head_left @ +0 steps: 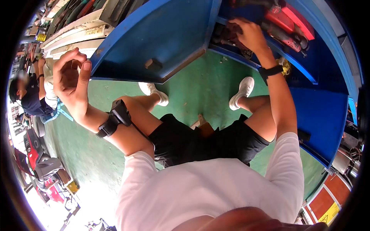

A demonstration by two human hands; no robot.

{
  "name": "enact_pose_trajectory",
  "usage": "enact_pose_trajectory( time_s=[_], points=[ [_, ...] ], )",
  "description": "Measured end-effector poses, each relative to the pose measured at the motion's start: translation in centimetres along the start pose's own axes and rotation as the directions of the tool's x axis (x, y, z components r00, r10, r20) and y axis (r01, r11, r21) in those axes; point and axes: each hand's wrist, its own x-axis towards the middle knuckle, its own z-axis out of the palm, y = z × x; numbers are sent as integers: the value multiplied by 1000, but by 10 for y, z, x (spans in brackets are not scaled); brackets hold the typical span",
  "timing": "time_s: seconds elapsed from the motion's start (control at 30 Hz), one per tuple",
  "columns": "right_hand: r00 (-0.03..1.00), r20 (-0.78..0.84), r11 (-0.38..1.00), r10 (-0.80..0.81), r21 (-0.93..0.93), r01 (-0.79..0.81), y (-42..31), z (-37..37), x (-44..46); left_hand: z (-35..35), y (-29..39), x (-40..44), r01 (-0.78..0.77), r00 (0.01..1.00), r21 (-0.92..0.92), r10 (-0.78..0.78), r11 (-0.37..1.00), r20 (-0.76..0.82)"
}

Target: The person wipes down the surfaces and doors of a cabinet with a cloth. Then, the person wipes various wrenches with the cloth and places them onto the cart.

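Note:
My left hand (73,82) is raised beside the free edge of a blue metal cabinet door (154,42). Its fingers are bent with the thumb apart, and I see nothing held in it. My right hand (250,36) reaches into the blue cabinet (327,65), low over a shelf of dark tools (223,36). Its fingers are bent and spread apart; shadow covers the tips, so contact with a tool cannot be made out. Red power tools (283,36) lie to the right of that hand.
A second blue door (318,123) stands open at right. Long pale boards (79,36) are stacked at upper left. Another person (32,92) sits at far left, near a red and grey machine (42,165). A yellow item (285,66) lies inside the cabinet, by my right wrist.

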Motion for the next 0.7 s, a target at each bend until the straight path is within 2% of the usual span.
enact_pose_trajectory(
  time_s=[0.07, 0.1, 0.17, 0.23, 0.3, 0.33, 0.4, 0.53, 0.63, 0.7],
  points=[
    [955, 147, 966, 258, -6, -260, -6, -8, -2, -8, 8, 8, -34, 999, 4, 34, 999, -2],
    [954, 199, 970, 226, -130, -203, 23, -47, -2, 21, -18, -16, -10, 995, -102, 0, 995, -97],
    [937, 197, 958, 287, -35, -286, 25, -45, -10, 10, -22, -17, 40, 996, -182, -54, 982, -69],
    [931, 196, 951, 306, -23, -308, 22, -30, -10, 4, -29, -13, 20, 998, -188, -31, 982, -54],
    [980, 121, 977, 157, 129, -173, 19, -20, -11, 6, -38, -13, -10, 998, -344, -10, 939, -56],
    [980, 119, 975, 161, 131, -177, 18, -16, -8, 8, -42, -13, -7, 997, -359, -19, 933, -69],
    [993, 101, 971, 54, 225, -76, 16, -8, -5, 11, -46, -13, 6, 999, -371, -22, 929, -38],
    [993, 112, 984, 38, 170, -57, 12, -6, 1, 7, -41, -11, 37, 999, -338, -39, 941, 1],
    [996, 28, 982, 87, 166, -90, 2, -6, 3, 5, -29, -9, 118, 992, -299, -101, 947, 72],
    [942, -113, 897, 315, 361, -256, -6, -3, 10, 11, -20, -9, 123, 990, -326, -91, 938, 110]
  ],
)
